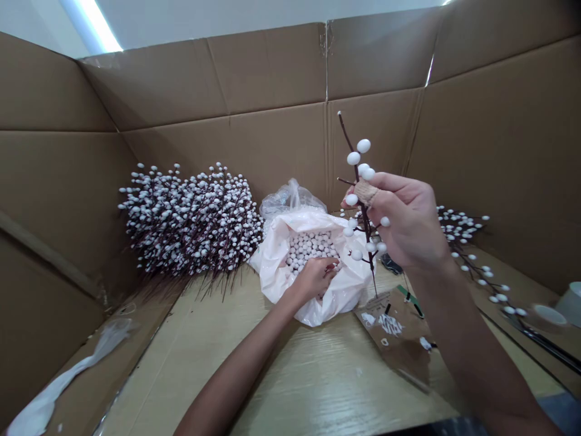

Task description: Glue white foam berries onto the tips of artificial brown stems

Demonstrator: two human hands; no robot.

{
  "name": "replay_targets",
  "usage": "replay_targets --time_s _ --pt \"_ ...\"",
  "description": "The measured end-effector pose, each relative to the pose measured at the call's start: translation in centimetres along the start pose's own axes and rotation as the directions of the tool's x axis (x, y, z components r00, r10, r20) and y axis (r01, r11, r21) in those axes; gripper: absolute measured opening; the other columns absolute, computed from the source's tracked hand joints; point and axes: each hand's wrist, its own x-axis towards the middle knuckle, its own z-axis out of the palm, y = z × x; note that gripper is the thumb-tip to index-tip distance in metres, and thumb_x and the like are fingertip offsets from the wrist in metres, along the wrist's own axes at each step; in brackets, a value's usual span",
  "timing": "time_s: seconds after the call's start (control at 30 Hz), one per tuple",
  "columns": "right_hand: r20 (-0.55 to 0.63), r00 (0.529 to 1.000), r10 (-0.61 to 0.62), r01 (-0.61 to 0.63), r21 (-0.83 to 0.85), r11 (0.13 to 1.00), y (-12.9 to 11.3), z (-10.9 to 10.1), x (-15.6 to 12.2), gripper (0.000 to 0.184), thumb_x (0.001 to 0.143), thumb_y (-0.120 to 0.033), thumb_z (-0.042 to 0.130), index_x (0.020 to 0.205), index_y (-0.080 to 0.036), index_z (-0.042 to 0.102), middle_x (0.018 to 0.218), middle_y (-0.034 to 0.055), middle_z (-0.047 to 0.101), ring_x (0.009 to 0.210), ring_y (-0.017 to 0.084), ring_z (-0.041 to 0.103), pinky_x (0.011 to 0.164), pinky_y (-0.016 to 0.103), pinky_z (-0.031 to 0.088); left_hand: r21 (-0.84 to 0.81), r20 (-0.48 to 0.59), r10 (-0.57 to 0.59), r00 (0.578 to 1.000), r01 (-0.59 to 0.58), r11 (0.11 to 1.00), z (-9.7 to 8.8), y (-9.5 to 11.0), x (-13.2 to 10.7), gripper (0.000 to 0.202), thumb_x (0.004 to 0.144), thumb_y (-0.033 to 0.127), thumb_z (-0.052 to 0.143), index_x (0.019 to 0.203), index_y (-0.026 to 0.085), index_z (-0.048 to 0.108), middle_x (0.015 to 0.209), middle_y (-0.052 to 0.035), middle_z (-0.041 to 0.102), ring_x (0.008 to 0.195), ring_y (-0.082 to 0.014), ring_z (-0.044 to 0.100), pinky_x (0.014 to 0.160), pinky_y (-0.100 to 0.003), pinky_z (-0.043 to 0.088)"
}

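Note:
My right hand (406,221) is raised and closed round a dark twig (363,209) that stands upright, with white berry-like beads along it; a tan bandage wraps one fingertip. My left hand (315,275) reaches into an open pale plastic bag (338,293) full of loose white beads (308,245). Its fingers curl down among the beads, and whether they pinch one is hidden.
A big heap of finished beaded twigs (190,221) lies at the left against the cardboard wall (272,145). More beaded twigs (472,254) lie at the right. A small cardboard piece with glue smears (393,327) sits on the wooden table (318,381). A tape roll (574,303) is at the right edge.

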Motion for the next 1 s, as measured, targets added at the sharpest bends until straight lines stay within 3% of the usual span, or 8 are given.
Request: replay_targets --time_s 0.2,0.3,0.43,0.53,0.67,0.77,1.0 --pt "0.022 1.0 0.001 -0.001 0.015 1.0 0.0 0.0 -0.2 0.01 0.075 -0.03 0.067 0.071 -0.021 0.069 0.071 0.0006 0.065 0.066 0.012 0.061 0.062 0.026 0.051 -0.068 -0.069 -0.04 0.997 0.036 0.997 -0.7 0.0 -0.1 0.02 0.081 0.019 0.057 0.098 0.015 0.066 0.093 -0.0092 0.071 0.087 -0.0223 0.064 0.084 -0.034 0.047" --pt "0.039 0.999 -0.001 0.0 0.037 0.999 -0.2 0.0 -0.2 0.008 0.075 -0.028 0.067 0.071 -0.021 0.069 0.071 -0.0002 0.065 0.065 0.011 0.059 0.061 0.025 0.05 -0.373 -0.129 -0.119 0.985 0.063 0.926 -1.5 0.1 0.1 0.028 0.076 0.024 0.066 0.101 0.014 0.061 0.091 -0.009 0.069 0.085 -0.0207 0.065 0.082 -0.034 0.05" --pt "0.071 0.997 0.023 -0.026 0.044 0.999 -0.2 0.0 -0.2 0.008 0.076 -0.027 0.068 0.072 -0.021 0.07 0.07 -0.0005 0.065 0.063 0.01 0.059 0.061 0.025 0.051 -0.812 -0.102 -0.259 0.96 0.07 0.579 -3.8 0.9 0.2 0.044 0.068 0.028 0.077 0.104 0.016 0.056 0.087 -0.005 0.065 0.085 -0.0195 0.067 0.083 -0.036 0.053" --pt "0.098 0.994 0.046 -0.053 0.067 0.996 0.0 0.1 -0.2 0.006 0.076 -0.024 0.068 0.074 -0.02 0.07 0.071 -0.0006 0.066 0.063 0.01 0.059 0.062 0.024 0.051 -0.956 -0.055 -0.3 0.952 0.037 0.291 -6.1 2.2 -0.2 0.045 0.062 0.025 0.081 0.097 0.016 0.054 0.086 -0.0037 0.067 0.082 -0.0193 0.069 0.087 -0.038 0.052" --pt "0.133 0.987 0.094 -0.108 0.103 0.989 0.3 0.4 -0.4 0.005 0.077 -0.02 0.067 0.075 -0.019 0.071 0.073 0.0001 0.067 0.065 0.01 0.061 0.061 0.022 0.051 -0.988 -0.104 -0.281 0.954 -0.067 0.137 -8.7 4.5 -1.1 0.044 0.061 0.017 0.081 0.097 0.017 0.057 0.084 -0.0019 0.07 0.076 -0.0137 0.068 0.074 -0.026 0.054" --pt "0.156 0.982 0.107 -0.123 0.092 0.988 0.3 0.7 -0.7 0.006 0.077 -0.019 0.067 0.077 -0.019 0.073 0.075 0.0012 0.069 0.068 0.011 0.063 0.062 0.022 0.052 -0.983 -0.176 -0.261 0.949 -0.158 0.09 -10.1 6.2 -2.0 0.033 0.06 0.017 0.082 0.085 0.016 0.062 0.079 -0.0001 0.07 0.071 -0.0103 0.067 0.07 -0.02 0.054" --pt "0.209 0.975 0.069 -0.09 0.093 0.992 0.2 1.8 -1.5 0.012 0.08 -0.016 0.066 0.086 -0.022 0.074 0.089 0.0021 0.072 0.085 0.015 0.068 0.07 0.025 0.058 -0.955 -0.295 -0.29 0.91 -0.268 0.128 -11.8 8.1 -3.3 0.018 0.062 0.017 0.082 0.076 0.016 0.07 0.084 -0.0004 0.073 0.075 -0.0104 0.069 0.079 -0.02 0.055"
